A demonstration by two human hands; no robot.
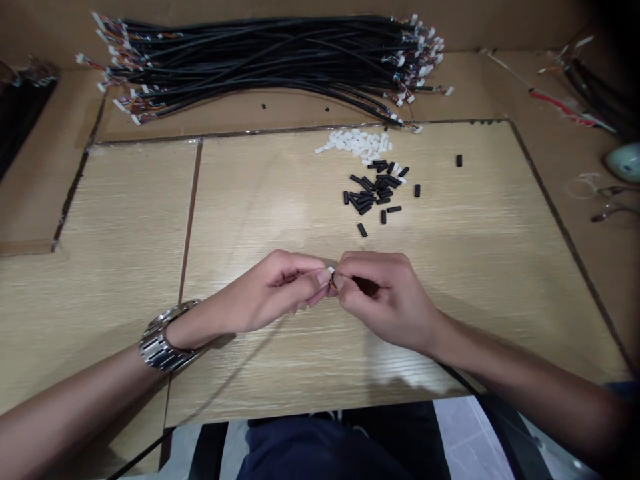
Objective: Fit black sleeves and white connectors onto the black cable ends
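Plug (pixel 331 270) sits pinched in the left hand (pixel 280 287), wires (pixel 333 283) bending below it beside the right hand (pixel 393 290), which pinches them (both equally near).

Piled black cables (pixel 260 60) and loose black tubes (pixel 368 195) on a wooden table (pixel 250 200) suggest a workshop.

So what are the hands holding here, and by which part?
The left hand pinches a white connector, the right hand its wires close by; exact contact is hidden.
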